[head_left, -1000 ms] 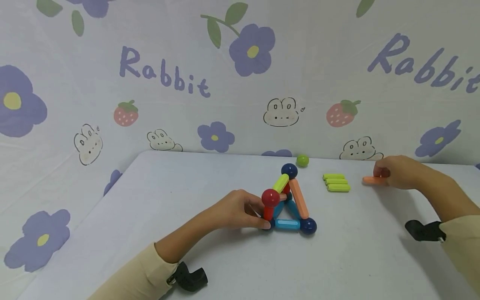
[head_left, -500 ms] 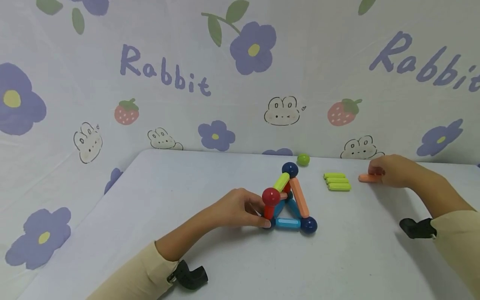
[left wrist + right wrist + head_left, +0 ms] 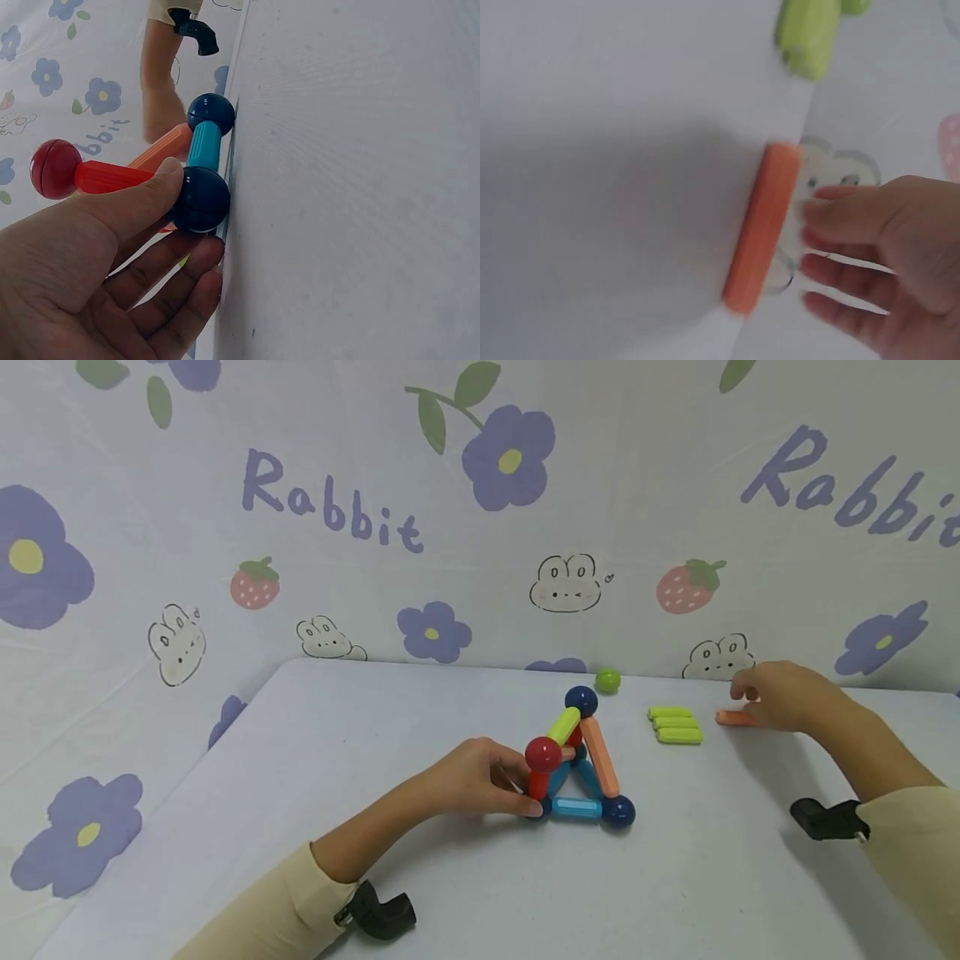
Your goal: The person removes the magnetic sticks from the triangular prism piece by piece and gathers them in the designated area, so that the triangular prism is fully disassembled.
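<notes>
A small toy structure of balls and rods point(image 3: 600, 756) stands on the white table, with light blue rods along its base. My left hand point(image 3: 471, 781) pinches its front-left dark blue ball point(image 3: 202, 201) between thumb and fingers, beside an upright red rod point(image 3: 112, 178) topped by a red ball point(image 3: 543, 754). At the right, an orange rod point(image 3: 763, 229) lies on the table. Just above it hovers my right hand point(image 3: 783, 693), its fingers apart from the rod and holding nothing. In the head view the hand covers the rod's right end.
Several yellow-green rods point(image 3: 678, 737) lie side by side between the structure and the orange rod. A green ball point(image 3: 607, 681) sits near the table's back edge. Behind the table hangs a patterned cloth point(image 3: 360, 593).
My right hand has slid the orange rod slightly left, then let go and lifted off it. The left hand keeps its place on the structure.
</notes>
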A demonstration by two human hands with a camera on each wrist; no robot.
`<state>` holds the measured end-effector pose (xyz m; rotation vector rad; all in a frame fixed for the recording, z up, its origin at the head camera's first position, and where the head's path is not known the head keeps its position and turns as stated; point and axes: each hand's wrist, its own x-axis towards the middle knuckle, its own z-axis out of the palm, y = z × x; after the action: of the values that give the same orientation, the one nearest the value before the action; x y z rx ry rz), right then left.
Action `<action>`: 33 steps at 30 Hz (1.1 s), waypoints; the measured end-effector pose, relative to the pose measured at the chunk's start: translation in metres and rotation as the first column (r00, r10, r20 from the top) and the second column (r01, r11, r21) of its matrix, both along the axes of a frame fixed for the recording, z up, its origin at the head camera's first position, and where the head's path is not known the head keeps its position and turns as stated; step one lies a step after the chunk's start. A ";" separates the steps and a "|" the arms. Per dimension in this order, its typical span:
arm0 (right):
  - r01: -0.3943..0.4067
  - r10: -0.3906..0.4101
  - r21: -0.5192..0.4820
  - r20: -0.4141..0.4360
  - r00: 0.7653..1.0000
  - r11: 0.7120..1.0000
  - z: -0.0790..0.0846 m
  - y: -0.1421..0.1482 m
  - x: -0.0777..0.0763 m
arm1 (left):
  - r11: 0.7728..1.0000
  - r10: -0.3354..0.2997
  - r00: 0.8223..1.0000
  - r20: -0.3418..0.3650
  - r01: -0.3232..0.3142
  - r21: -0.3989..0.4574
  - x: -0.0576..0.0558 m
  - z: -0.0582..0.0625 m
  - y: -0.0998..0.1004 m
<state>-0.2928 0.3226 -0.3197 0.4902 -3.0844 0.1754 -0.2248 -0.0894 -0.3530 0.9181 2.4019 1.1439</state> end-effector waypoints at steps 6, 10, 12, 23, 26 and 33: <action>-0.153 0.074 -0.319 -0.247 0.966 0.935 0.017 -0.057 0.027 | 1.000 -0.003 1.000 0.002 0.003 -0.002 0.000 0.000 0.001; -0.331 0.246 -0.335 -0.271 0.930 0.882 0.027 -0.106 0.048 | 1.000 0.002 1.000 0.006 -0.002 -0.001 0.000 0.000 -0.001; -0.416 0.334 -0.299 -0.290 0.897 0.859 0.029 -0.125 0.055 | 1.000 0.000 1.000 0.006 0.000 0.004 0.000 0.000 -0.002; -0.616 0.584 -0.033 -0.281 0.762 0.787 0.047 -0.159 0.056 | 0.999 -0.038 0.999 -0.010 0.038 0.034 -0.002 0.002 -0.001; -0.620 0.601 -0.005 -0.240 0.763 0.785 0.052 -0.162 0.051 | 0.999 -0.036 0.999 -0.005 0.036 0.037 -0.002 0.002 -0.001; -0.621 0.615 0.015 -0.159 0.772 0.784 0.059 -0.167 0.044 | 0.999 -0.032 0.999 -0.014 0.033 0.034 -0.002 -0.001 0.000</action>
<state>-0.2492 0.1556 -0.2612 1.4327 -2.6362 0.1867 -0.2268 -0.0898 -0.3537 0.9750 2.3758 1.1744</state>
